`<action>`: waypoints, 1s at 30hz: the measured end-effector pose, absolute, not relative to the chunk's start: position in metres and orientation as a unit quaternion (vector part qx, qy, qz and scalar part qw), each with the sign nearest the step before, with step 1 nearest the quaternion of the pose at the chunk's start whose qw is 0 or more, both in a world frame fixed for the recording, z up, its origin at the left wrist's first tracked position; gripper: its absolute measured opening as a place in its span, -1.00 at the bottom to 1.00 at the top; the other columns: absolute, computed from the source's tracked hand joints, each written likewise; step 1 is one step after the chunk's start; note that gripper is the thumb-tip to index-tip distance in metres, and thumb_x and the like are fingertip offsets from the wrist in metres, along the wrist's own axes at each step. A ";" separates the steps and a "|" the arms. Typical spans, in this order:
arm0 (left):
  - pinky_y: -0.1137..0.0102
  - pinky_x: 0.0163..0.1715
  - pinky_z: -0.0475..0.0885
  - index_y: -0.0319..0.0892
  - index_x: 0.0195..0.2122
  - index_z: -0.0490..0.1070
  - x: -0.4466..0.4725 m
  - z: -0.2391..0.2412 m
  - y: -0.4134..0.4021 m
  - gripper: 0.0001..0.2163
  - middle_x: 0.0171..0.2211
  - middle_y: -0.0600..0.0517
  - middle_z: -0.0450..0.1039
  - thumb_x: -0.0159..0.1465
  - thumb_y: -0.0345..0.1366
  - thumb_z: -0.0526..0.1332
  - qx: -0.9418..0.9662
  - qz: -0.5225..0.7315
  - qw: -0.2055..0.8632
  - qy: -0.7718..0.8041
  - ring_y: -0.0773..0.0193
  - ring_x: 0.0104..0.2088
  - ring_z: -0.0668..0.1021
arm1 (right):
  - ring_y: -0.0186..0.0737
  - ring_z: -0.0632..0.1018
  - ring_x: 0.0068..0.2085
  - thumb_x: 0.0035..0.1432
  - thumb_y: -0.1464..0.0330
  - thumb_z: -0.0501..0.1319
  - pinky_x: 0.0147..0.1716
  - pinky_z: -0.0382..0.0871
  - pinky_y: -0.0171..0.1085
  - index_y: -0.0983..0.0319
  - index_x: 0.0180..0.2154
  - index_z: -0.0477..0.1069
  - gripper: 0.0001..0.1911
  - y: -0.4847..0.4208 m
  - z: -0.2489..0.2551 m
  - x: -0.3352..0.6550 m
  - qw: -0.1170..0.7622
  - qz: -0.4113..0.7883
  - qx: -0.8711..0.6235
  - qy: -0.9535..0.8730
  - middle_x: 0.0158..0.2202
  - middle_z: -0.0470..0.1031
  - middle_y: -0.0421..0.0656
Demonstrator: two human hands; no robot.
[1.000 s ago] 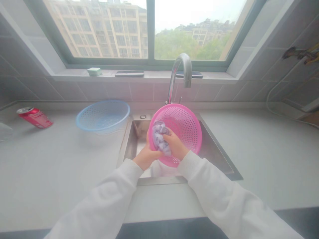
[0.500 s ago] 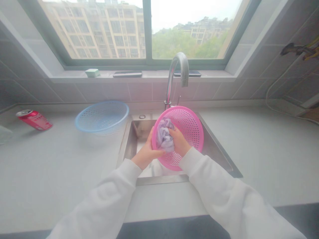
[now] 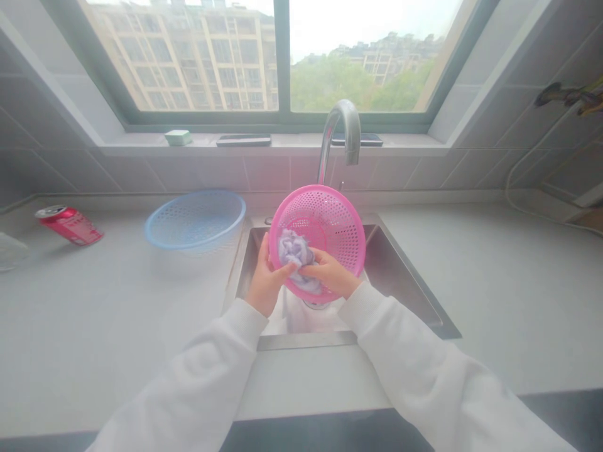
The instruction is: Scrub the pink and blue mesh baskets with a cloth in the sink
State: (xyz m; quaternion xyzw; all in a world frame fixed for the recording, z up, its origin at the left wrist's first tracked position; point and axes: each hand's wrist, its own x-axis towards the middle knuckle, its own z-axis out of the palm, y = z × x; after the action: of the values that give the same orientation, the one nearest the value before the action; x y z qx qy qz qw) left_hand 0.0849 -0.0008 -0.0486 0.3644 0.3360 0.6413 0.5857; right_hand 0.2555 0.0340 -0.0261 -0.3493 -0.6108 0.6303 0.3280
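Note:
A pink plastic colander (image 3: 346, 220) is held tilted over the sink (image 3: 405, 276), its hollow side facing me. My left hand (image 3: 268, 276) grips its left rim, thumb over the edge and the other fingers behind it. Inside the colander, low on the left, is a crumpled pale purple cloth (image 3: 295, 248). My right hand (image 3: 327, 271) is closed on this cloth and presses it against the colander's inner wall. Part of the cloth is hidden under my right fingers.
Behind the colander rises a chrome faucet (image 3: 351, 129). A blue colander (image 3: 198, 223) and a red can (image 3: 70, 225) stand on the left counter, with a clear object (image 3: 10, 252) at its edge. The windowsill holds a green block (image 3: 178, 137) and two dark flat objects.
The pink colander has shifted left and up, tilting more toward me. My right hand and the cloth have moved down and left along its inside. My left hand still grips the rim.

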 end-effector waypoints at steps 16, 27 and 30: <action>0.07 0.29 0.40 -0.02 0.32 0.42 0.093 -0.039 -0.007 -0.17 0.31 -0.12 0.46 0.00 -0.17 0.60 0.451 0.576 0.595 0.333 -0.16 0.32 0.46 | -0.18 0.60 -0.26 -0.11 0.25 0.46 -0.17 0.54 -0.17 0.09 -0.13 0.43 -0.55 0.039 -0.042 0.249 0.522 0.687 -0.312 -0.398 -0.26 0.60 -0.24; 0.26 0.01 0.52 -0.11 0.18 0.51 0.082 -0.050 0.002 -0.42 0.00 -0.06 0.64 0.15 -0.09 0.50 0.372 0.635 0.553 0.391 0.11 -0.06 0.65 | -0.29 0.48 -0.35 -0.11 0.50 0.20 -0.32 0.31 -0.30 0.24 -0.24 0.58 -0.67 0.027 -0.029 0.250 0.238 0.578 -0.368 -0.688 -0.38 0.54 -0.24; 0.22 0.04 0.53 -0.12 0.18 0.52 0.086 -0.046 -0.001 -0.41 0.05 -0.09 0.64 0.14 -0.06 0.50 0.399 0.619 0.565 0.371 0.02 0.02 0.64 | -0.23 0.54 -0.29 -0.12 0.43 0.29 -0.26 0.41 -0.27 0.21 -0.19 0.54 -0.65 0.033 -0.036 0.251 0.337 0.632 -0.359 -0.599 -0.31 0.58 -0.21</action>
State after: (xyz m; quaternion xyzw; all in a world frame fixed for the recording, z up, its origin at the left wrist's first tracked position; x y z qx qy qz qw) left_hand 0.0856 -0.0009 -0.0458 0.3994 0.3705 0.6193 0.5654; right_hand 0.2507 0.0327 -0.0360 -0.3594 -0.5988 0.6315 0.3369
